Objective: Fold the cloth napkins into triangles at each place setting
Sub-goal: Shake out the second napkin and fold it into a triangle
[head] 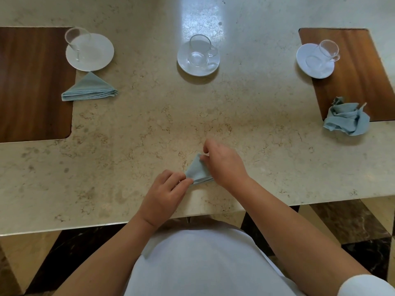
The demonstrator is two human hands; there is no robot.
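Marble counter [128, 135], front edge: left hand [164, 194] is pinching the folded napkin [197, 170] at its left corner; right hand [225, 165] seems to be gripping its far tip, view blurred there.

Left hand [164, 193], forearm entering from 7 o'clock, pinches the napkin [197, 170] at its 8 o'clock corner; right hand [224, 165], entering from 4 o'clock, pinches its 12 o'clock tip.

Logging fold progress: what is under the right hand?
A blue napkin folded into a triangle lies on the table. The right hand covers its right part, so that corner is hidden; the left hand pinches its left corner.
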